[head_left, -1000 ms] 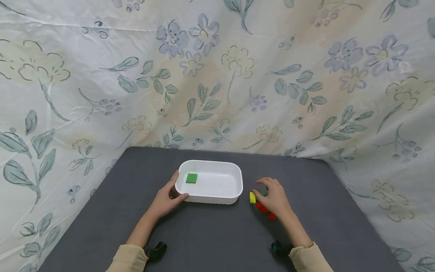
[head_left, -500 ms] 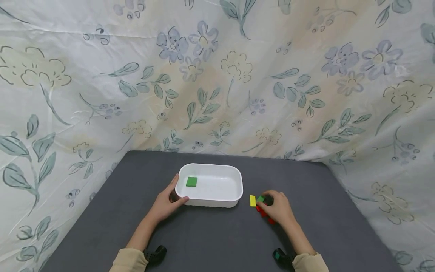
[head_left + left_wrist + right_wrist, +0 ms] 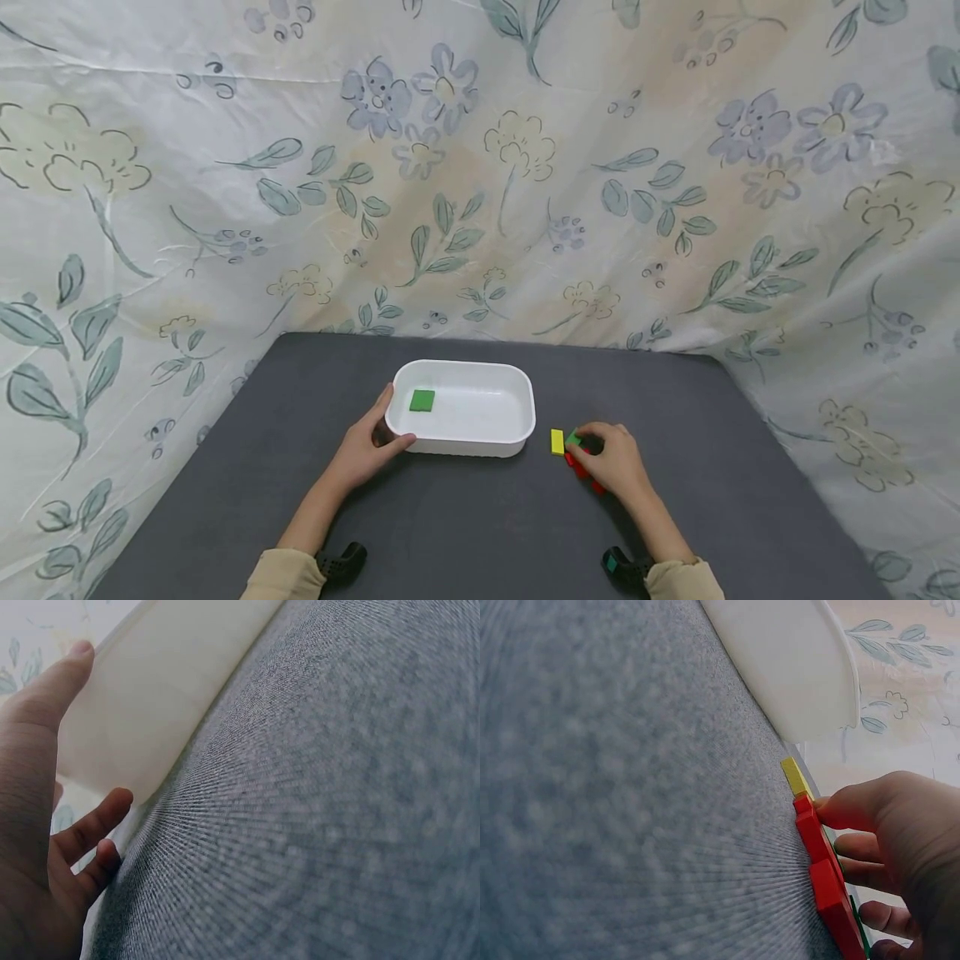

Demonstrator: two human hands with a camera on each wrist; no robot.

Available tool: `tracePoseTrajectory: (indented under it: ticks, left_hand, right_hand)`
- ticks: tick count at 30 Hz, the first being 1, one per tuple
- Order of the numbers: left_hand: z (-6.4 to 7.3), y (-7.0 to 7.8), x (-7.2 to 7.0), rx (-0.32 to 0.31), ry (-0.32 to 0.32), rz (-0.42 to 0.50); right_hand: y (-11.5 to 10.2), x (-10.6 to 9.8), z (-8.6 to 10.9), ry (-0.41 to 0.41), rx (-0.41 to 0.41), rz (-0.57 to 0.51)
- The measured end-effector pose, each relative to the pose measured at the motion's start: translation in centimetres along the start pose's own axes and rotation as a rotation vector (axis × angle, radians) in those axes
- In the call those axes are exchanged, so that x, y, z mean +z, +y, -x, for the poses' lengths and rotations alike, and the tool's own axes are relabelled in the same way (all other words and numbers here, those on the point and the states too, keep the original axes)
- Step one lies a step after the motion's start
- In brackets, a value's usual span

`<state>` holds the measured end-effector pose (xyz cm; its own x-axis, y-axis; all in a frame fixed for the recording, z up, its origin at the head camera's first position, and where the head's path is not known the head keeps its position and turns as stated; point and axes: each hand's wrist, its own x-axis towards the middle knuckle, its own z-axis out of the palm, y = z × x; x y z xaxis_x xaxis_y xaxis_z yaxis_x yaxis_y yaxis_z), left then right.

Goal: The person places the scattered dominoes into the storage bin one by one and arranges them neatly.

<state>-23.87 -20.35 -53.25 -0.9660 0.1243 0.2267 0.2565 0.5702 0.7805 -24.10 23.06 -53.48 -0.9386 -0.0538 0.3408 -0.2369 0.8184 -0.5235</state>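
Observation:
A white rectangular tray (image 3: pixel 480 410) stands on the dark cloth, with a flat green square block (image 3: pixel 422 401) inside at its left. My left hand (image 3: pixel 363 446) holds the tray's left end, thumb on the front rim and a finger at the left side. To the right of the tray, my right hand (image 3: pixel 617 458) pinches a small green block (image 3: pixel 573 437) between thumb and fingers, partly hidden by them. Several red blocks (image 3: pixel 830 892) lie under and beside that hand. A yellow block (image 3: pixel 557 442) lies just left of the green one.
Grey cloth (image 3: pixel 480 525) covers the table. Behind it hangs a pale floral curtain (image 3: pixel 480 167). A black strap with a camera sits on each wrist, the left wrist camera (image 3: pixel 345 564) and the right wrist camera (image 3: pixel 621 568).
My right hand has come down and closed its thumb and fingers on the green block. My left hand and the tray stay in place; the head view has tilted slightly.

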Motion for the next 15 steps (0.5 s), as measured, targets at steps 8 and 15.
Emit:
tracePoseTrajectory:
  ticks: [8, 15]
  left_hand:
    - [-0.02, -0.10, 0.05, -0.010, -0.003, 0.015]
    - [-0.04, -0.13, -0.03, -0.007, 0.000, 0.017]
  right_hand:
    - [-0.53, -0.39, 0.20, -0.019, 0.018, 0.022]
    - [-0.79, -0.52, 0.19, -0.041, 0.032, 0.040]
